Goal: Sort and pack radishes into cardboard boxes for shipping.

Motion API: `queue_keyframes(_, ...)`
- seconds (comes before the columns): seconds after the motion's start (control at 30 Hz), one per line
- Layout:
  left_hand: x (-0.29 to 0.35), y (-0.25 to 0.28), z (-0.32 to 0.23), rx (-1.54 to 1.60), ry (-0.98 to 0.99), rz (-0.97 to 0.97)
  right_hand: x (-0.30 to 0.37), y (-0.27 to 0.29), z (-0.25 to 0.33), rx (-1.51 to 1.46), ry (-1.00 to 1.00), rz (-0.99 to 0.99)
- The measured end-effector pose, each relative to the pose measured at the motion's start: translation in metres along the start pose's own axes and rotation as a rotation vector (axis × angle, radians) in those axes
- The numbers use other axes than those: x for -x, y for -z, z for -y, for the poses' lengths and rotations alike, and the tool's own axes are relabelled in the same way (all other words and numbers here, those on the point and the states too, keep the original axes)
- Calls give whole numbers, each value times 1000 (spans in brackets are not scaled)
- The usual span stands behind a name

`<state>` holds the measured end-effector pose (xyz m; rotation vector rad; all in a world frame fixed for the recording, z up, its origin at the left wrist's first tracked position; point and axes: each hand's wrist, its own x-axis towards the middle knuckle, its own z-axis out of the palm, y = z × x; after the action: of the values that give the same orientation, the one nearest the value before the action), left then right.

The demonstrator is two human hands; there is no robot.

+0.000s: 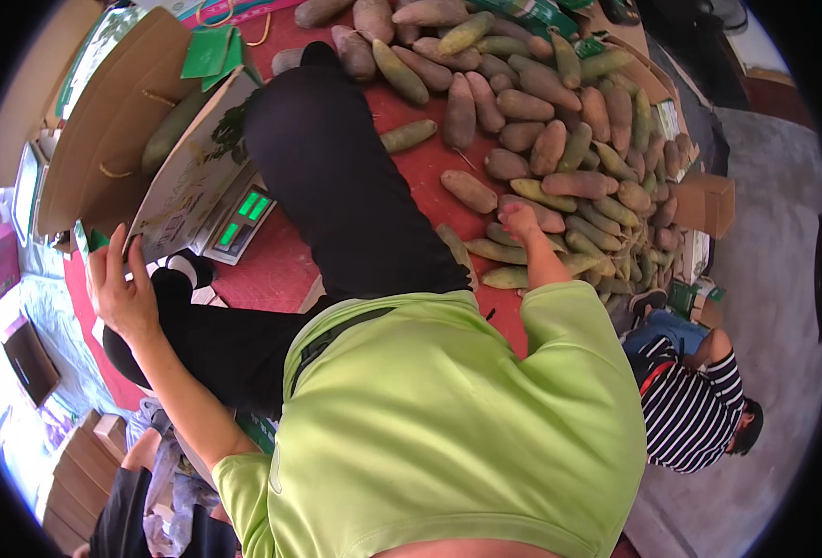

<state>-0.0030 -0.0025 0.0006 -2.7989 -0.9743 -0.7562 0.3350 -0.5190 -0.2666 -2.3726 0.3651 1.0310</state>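
A large heap of long radishes [523,107], some green and some reddish-brown, covers the red surface ahead and to the right. At the near side of the heap, my right hand [520,221] is closed on a reddish radish [549,219], its fingers partly hidden. My left hand [123,293] is open, with fingers spread and tips at the lower edge of an open cardboard box [192,172]. This box is tilted on a white digital scale [234,223] with a lit green display. Inside it, a green radish [171,130] is partly visible.
My black-trousered leg [337,177] stretches between the box and the heap. On the right, a person in a striped shirt [690,409] sits low beside the heap. Cardboard boxes [81,474] stand at lower left, near another person's dark clothing [123,516].
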Motion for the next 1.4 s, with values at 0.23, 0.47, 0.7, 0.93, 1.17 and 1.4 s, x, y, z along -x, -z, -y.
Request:
queue_keyframes(0.23, 0, 1, 4, 2, 12, -92, 3, -6, -85, 121, -87, 12)
queue_keyframes(0.47, 8, 3, 16, -27, 31, -105, 16, -28, -70, 778, 314, -187)
queue_keyframes(0.7, 2, -7, 10, -33, 12, -84, 22, -22, -25, 1116, 347, -12)
queue_keyframes(0.93, -2, 4, 8, -70, -13, -85, 18, -32, -16, 1351, 312, 72)
queue_keyframes(1.17, 4, 6, 16, -74, -25, -115, 17, -37, -29, 1354, 408, -24)
queue_keyframes(1.4, 10, 12, 15, -108, -70, -143, 20, -44, -35, 1354, 482, 117)
